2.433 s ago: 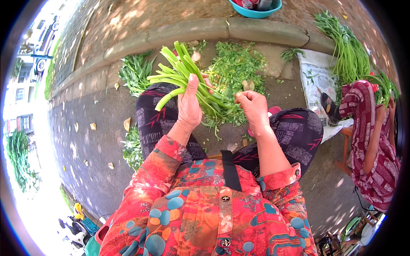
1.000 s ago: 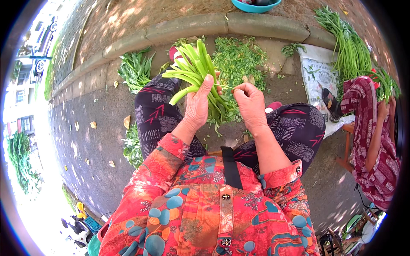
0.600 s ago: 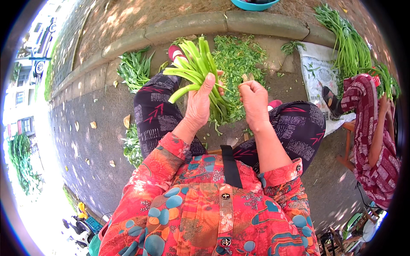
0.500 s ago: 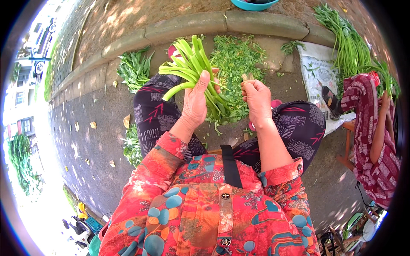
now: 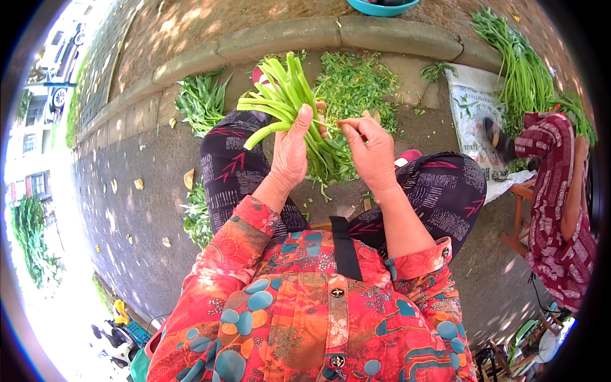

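My left hand [image 5: 291,153] is wrapped round a bunch of leafy greens [image 5: 289,86]. Its thick, pale green cut stems fan up and to the left, while the leafy ends hang below the fist. My right hand [image 5: 372,156] is closed beside the bunch, thumb and forefinger pinching a thin green stem [image 5: 332,125] at its right side. A small tan bit shows behind the right knuckles; I cannot make out what it is. Under the hands, a heap of loose green leaves [image 5: 356,79] lies on the ground between my knees.
Leafy bundles [image 5: 202,102] lie by my left knee. At the right, long-stemmed greens [image 5: 525,76] rest by a white sack [image 5: 468,108]. Another person in patterned maroon clothes [image 5: 550,172] sits there on a wooden stool [image 5: 519,223]. A stone kerb [image 5: 280,41] and blue basin [image 5: 383,7] are ahead.
My right hand has moved left to the bunch and now pinches a thin stem there. The left hand and bunch have stayed nearly in place. The person at right has shifted slightly.
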A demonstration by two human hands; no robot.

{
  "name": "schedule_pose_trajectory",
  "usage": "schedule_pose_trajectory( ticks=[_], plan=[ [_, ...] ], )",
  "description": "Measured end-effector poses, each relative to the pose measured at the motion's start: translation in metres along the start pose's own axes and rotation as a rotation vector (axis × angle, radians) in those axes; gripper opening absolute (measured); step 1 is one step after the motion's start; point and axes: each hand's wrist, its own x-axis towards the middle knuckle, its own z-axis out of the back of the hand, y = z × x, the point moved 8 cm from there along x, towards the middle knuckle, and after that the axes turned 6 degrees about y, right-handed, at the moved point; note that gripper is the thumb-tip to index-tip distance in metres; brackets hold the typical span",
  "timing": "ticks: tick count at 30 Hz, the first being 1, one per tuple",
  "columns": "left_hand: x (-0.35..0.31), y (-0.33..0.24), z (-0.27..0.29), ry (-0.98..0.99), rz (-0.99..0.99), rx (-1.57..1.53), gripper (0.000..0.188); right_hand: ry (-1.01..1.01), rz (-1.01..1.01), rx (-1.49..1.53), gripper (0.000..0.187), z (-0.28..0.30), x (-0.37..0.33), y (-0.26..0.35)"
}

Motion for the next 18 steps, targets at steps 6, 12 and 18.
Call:
schedule_pose_trajectory(
  ticks=[6,12,18],
  plan=[
    [-0.001,0.003,0.0,0.005,0.002,0.0,0.047,0.007,0.091,-0.092,0.007,-0.003,-0.004,0.012],
    [-0.003,0.004,-0.004,-0.01,0.014,-0.023,0.047,-0.002,0.015,-0.066,0.007,-0.005,-0.005,0.007],
    [-0.005,0.008,-0.01,0.015,0.044,0.027,0.048,0.023,-0.336,0.354,0.01,-0.013,-0.009,-0.032]
  ],
)
